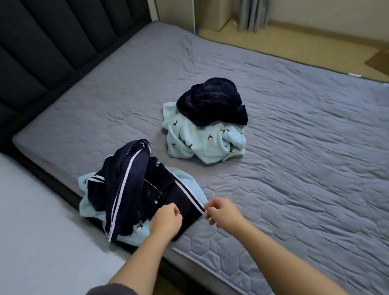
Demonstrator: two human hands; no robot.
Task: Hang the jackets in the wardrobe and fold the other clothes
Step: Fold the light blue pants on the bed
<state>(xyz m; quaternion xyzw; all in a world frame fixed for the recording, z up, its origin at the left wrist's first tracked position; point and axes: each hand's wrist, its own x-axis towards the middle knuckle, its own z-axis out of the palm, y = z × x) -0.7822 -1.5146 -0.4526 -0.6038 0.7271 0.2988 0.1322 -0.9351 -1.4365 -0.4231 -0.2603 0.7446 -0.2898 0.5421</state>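
Bedroom seen from my head cam, looking down at a bed (278, 143) w/ a grey-blue quilted cover. My two bare forearms reach in from the bottom edge. My left hand (166, 220) rests knuckles-up on a navy garment w/ white side stripes (133, 194), fingers curled down into the dark fabric; I can't tell if it actually pinches the cloth. My right hand (220, 209) sits just beside that garment's striped corner, fingers loosely curled, thumb and forefinger close together at the hem; contact there is too blurred for me to tell. The navy striped garment lies crumpled near the front-left edge of the bed, on top of a pale blue fleece piece (89, 207) that pokes out underneath. Further back, mid-bed and well apart from the first pile, a second heap: a dark navy fuzzy garment (211, 102) bunched on top of a light blue fleece w/ small bird prints (200, 142). Dark padded headboard (40, 53) stands at left. Beige floor (295, 38) and a grey curtain (253, 8) show at top right.
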